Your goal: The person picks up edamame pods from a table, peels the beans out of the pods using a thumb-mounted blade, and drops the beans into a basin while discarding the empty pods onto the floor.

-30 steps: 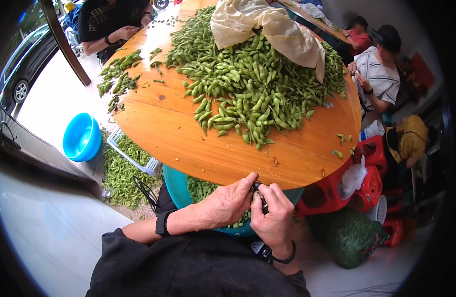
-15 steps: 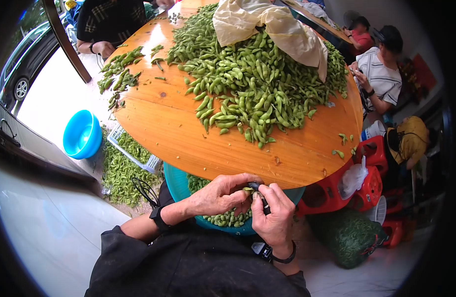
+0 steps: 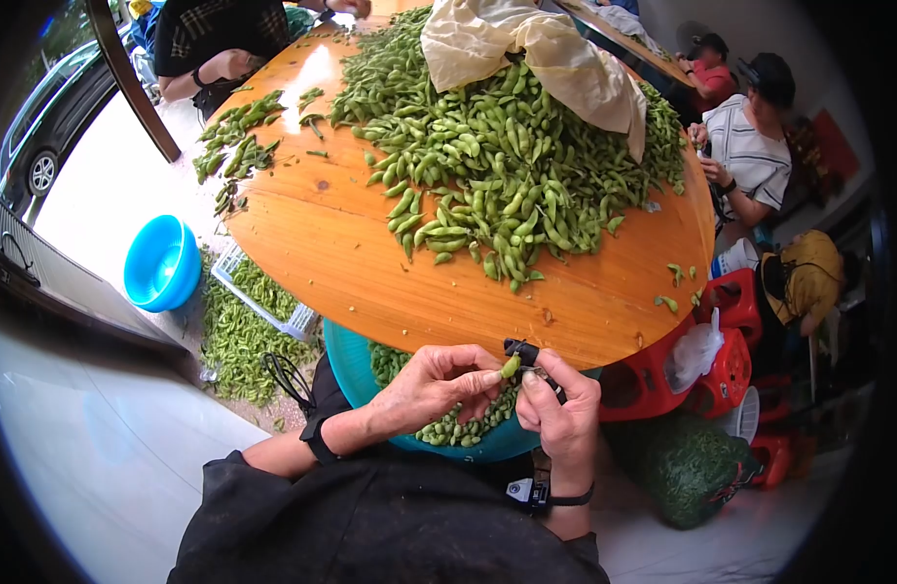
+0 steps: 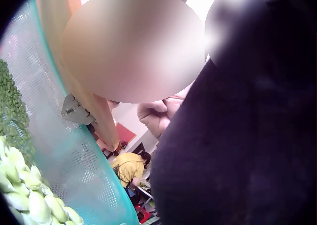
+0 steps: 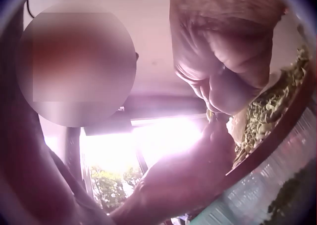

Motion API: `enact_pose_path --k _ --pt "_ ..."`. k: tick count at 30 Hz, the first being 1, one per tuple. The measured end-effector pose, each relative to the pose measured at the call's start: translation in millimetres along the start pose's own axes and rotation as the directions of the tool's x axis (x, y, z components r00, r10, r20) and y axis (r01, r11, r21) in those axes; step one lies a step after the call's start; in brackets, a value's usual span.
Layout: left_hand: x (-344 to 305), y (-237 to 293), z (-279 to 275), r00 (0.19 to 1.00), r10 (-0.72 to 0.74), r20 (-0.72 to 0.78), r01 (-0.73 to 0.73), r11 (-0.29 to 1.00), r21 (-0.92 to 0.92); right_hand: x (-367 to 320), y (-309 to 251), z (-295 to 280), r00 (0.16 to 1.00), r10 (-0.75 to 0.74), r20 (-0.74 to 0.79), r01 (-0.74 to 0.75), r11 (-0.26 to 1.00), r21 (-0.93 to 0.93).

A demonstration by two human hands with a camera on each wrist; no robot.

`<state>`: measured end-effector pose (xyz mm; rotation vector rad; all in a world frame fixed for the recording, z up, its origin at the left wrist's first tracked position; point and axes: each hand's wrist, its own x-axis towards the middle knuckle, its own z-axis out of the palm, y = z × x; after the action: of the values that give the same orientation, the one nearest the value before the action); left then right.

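One pod (image 3: 510, 367), hidden a second ago, now pinched in left hand (image 3: 429, 384) fingertips over teal basin (image 3: 343, 358) at table (image 3: 370, 282) near edge; right hand (image 3: 563, 414) curled round black cutter (image 3: 522, 350); trimming under way.

**Head view.** Bright daylight came from the far left. White glare lay on the far-left part of the wooden table (image 3: 317, 78), and the pavement (image 3: 98, 185) beyond was blown out. The heap of bean pods (image 3: 507, 185) was evenly lit and sharp, with soft shadows. Strong fisheye bend, with black vignette at the corners and right edge.

**Left wrist view.** Dim on the right, where a dark sleeve (image 4: 247, 150) sat unfocused. The teal mesh basin (image 4: 74, 175) was soft and the top was overexposed.

**Right wrist view.** Heavy backlight from a bright opening (image 5: 148, 140) gave a pink haze and low contrast. The right hand (image 5: 228, 56) and left hand (image 5: 183, 180) were blurred, too near for focus.
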<state>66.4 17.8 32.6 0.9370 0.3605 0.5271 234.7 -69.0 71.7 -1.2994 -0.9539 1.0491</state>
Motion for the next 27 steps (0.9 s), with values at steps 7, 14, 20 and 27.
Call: enact_pose_path --k 7,14,20,27 --pt "-2.0 -8.9 7.3 0.994 0.037 -0.102 -0.028 0.996 0.087 -4.4 6.0 -4.8 0.981 0.12 0.155 -0.151 0.967 0.205" --pt "-5.6 -6.1 2.9 0.997 -0.043 -0.066 0.044 0.999 0.018 -5.4 10.6 -0.9 0.993 0.07 0.1 -0.074 0.996 0.042" --pt "-2.4 -19.9 -3.5 0.983 -0.183 0.023 0.18 0.922 -0.342 -2.9 5.6 -0.8 0.99 0.008 0.14 -0.008 1.0 -0.003" --pt "-5.0 -10.1 -4.6 0.988 -0.146 0.058 0.157 0.944 -0.289 -4.1 12.5 2.9 0.991 0.005 0.135 -0.024 0.99 0.137"
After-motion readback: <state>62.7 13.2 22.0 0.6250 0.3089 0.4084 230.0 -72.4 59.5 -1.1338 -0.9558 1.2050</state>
